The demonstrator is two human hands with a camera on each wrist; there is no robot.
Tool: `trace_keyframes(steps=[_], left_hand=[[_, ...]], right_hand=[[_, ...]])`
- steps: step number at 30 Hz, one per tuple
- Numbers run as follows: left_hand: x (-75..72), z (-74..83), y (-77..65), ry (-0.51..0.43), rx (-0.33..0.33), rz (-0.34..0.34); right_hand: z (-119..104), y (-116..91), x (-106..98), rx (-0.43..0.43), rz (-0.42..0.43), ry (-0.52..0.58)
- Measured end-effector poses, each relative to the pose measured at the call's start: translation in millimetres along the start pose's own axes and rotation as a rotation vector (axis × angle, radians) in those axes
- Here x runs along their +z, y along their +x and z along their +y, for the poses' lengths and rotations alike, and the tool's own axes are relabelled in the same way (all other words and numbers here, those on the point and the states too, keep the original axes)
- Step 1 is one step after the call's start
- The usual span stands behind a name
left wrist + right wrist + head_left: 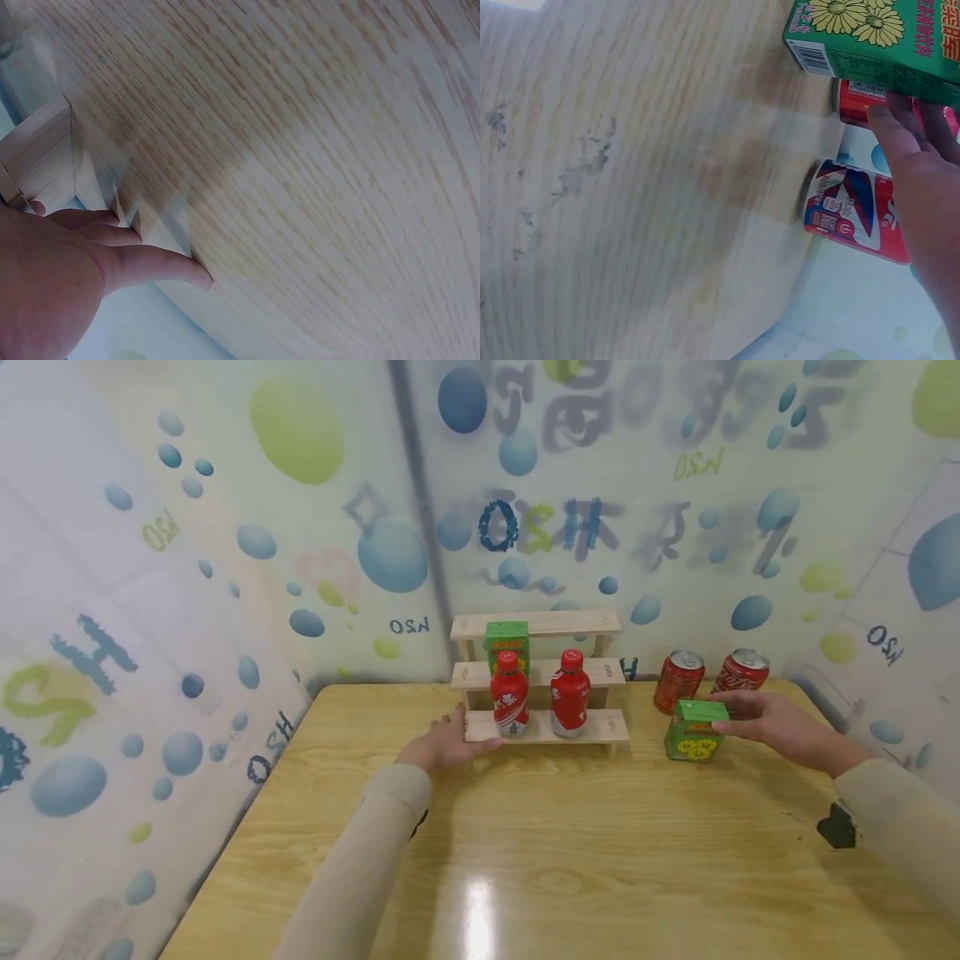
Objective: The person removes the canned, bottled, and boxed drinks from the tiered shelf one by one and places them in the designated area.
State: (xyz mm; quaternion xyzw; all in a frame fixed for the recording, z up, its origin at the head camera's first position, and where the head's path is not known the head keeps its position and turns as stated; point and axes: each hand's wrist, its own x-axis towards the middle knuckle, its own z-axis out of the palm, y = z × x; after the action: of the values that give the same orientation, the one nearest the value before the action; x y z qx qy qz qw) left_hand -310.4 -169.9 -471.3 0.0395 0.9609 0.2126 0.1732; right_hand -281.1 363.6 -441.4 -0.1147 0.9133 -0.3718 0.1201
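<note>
My right hand [780, 727] pinches a green drink carton with yellow flowers [696, 735], thumb on its near right side and fingers behind. The carton is upright in front of two red soda cans [680, 682]. At the left end of a three-tier wooden shelf [600, 727] is my left hand [446, 743], its thumb along the front of the lowest tier. The left wrist view has its fingers [161, 266] straight, fingertips at the tabletop. Two red bottles [571, 693] stand on the lowest tier. Behind the left one, another green carton [507, 633] stands partly hidden.
A patterned wall covering [525, 577] with blue and green spots rises behind the shelf and on both sides. The wooden table [570, 843] has a dark damaged patch [837, 827] near the right forearm. In the right wrist view, a can [847, 214] stands beside the hand.
</note>
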Motion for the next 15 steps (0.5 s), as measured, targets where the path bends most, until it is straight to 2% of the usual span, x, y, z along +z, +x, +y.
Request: trace_keyframes(steps=[8,15], left_hand=[[1.2,-0.7,-1.0,-0.010,-0.012,0.005],[0.9,-1.3,-0.4,-0.016,-0.014,0.000]], right_hand=[[-16,1,-13,-0.038,-0.005,-0.078],[-40,6,-30,-0.045,-0.009,-0.045]])
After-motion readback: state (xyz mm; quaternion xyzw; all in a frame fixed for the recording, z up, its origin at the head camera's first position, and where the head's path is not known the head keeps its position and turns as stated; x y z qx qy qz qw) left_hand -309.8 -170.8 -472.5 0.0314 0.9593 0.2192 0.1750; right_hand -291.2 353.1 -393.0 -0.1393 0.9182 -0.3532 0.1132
